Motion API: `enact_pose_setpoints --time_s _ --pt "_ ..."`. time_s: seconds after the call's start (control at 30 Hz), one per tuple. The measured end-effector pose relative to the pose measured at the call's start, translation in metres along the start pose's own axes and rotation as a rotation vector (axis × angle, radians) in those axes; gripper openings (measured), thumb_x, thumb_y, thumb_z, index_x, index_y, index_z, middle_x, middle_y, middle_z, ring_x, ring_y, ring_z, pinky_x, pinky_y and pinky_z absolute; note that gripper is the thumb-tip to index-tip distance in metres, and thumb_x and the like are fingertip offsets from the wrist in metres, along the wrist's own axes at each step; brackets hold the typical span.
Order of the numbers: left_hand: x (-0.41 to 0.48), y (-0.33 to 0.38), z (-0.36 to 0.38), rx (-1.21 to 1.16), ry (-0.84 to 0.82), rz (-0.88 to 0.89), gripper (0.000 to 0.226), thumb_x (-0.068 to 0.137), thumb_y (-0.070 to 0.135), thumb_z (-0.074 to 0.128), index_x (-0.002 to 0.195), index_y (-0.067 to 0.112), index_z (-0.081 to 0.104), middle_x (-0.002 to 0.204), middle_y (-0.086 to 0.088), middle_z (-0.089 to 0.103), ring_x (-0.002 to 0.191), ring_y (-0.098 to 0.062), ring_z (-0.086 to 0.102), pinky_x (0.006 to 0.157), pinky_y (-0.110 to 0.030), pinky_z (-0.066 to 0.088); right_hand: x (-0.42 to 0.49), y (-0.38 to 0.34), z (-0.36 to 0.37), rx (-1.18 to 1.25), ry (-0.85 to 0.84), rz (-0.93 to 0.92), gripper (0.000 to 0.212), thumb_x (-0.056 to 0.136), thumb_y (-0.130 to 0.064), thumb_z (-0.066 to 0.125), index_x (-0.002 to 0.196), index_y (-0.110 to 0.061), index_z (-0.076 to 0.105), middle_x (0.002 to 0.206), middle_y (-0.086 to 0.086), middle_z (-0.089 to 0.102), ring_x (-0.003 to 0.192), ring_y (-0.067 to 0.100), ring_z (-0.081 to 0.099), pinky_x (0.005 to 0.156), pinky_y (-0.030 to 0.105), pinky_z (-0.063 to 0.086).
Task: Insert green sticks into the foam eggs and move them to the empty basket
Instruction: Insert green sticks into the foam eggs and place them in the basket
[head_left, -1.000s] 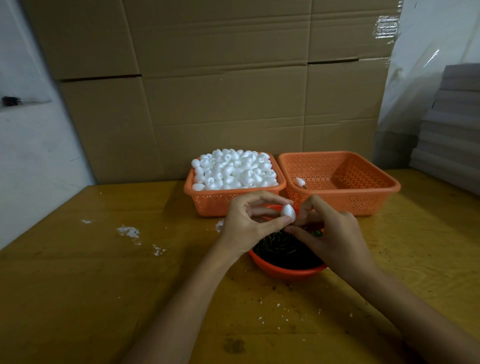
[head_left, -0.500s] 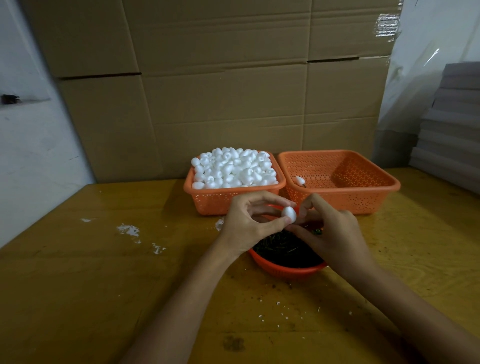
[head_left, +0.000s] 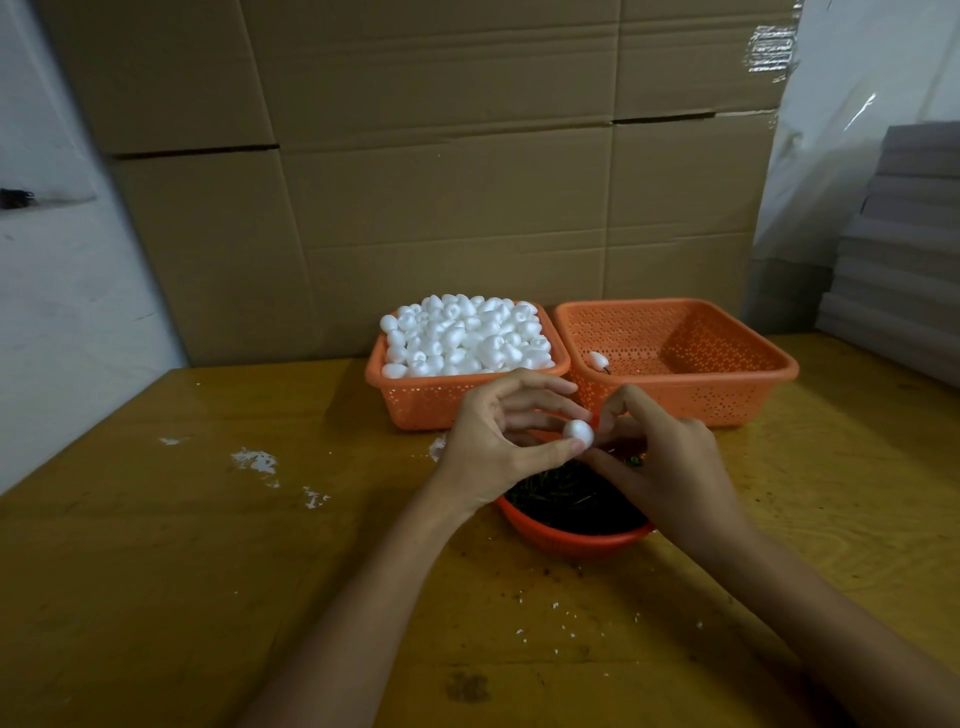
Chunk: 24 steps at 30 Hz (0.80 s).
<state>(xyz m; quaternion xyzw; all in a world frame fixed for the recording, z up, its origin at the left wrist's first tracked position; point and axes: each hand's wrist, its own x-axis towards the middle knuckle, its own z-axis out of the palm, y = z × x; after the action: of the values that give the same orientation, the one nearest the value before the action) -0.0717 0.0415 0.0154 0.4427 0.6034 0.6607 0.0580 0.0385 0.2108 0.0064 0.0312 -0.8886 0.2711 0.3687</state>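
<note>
My left hand (head_left: 498, 441) pinches a white foam egg (head_left: 578, 432) between thumb and fingers, above a round orange bowl (head_left: 571, 540) full of dark green sticks. My right hand (head_left: 670, 467) meets the egg from the right with fingers curled; any stick it holds is hidden. Behind stands an orange basket (head_left: 405, 400) heaped with foam eggs. To its right a second orange basket (head_left: 727, 400) holds one egg with a stick (head_left: 598, 359) near its left wall.
Everything rests on a yellow wooden table (head_left: 156, 571) with white foam crumbs (head_left: 254, 460) at the left and specks near the front. Stacked cardboard boxes (head_left: 441, 182) form a wall behind the baskets. Grey boards (head_left: 904, 249) are piled at the right.
The hands have stayed nearly still over the bowl, with the egg kept between them; only small finger shifts show.
</note>
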Motion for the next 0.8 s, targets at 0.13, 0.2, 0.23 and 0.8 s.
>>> enact_pose_setpoints --time_s 0.13,0.2,0.23,0.8 --pt "-0.0009 0.0019 -0.0003 -0.017 -0.01 -0.001 0.044 0.08 -0.002 0.089 0.118 0.01 0.07 0.107 -0.008 0.081 0.104 -0.025 0.078 0.084 -0.035 0.063 0.0 0.001 0.0009 -0.008 0.003 -0.018 0.027 0.083 -0.037 0.074 0.1 -0.025 0.056 0.088 -0.023 0.071 0.083 0.001 0.074 0.064 0.035 0.061" --pt "-0.0008 0.0018 0.0 -0.023 -0.009 0.002 0.043 0.08 -0.002 0.089 0.117 0.009 0.07 0.106 -0.009 0.081 0.103 -0.025 0.079 0.083 -0.031 0.062 0.0004 0.0008 0.0011 -0.007 -0.001 -0.024 0.027 0.084 -0.037 0.073 0.101 -0.025 0.056 0.088 -0.023 0.07 0.084 0.002 0.074 0.063 0.035 0.062" --pt "-0.0006 0.0015 0.0001 -0.025 -0.007 0.004 0.042 0.08 -0.002 0.089 0.115 0.01 0.07 0.106 -0.009 0.081 0.102 -0.025 0.079 0.083 -0.031 0.062 0.0003 0.0006 0.001 -0.002 -0.004 -0.026 0.027 0.084 -0.037 0.073 0.101 -0.024 0.056 0.088 -0.022 0.071 0.083 0.004 0.074 0.063 0.036 0.062" --pt "0.0037 -0.0065 0.0013 -0.046 0.117 -0.028 0.019 0.084 -0.001 0.085 0.098 0.01 0.078 0.097 -0.009 0.081 0.092 -0.029 0.079 0.069 -0.031 0.065 0.0003 -0.0017 0.0024 0.064 -0.021 0.025 0.035 0.083 -0.02 0.085 0.097 -0.015 0.054 0.087 -0.011 0.076 0.088 -0.002 0.074 0.071 0.04 0.063"
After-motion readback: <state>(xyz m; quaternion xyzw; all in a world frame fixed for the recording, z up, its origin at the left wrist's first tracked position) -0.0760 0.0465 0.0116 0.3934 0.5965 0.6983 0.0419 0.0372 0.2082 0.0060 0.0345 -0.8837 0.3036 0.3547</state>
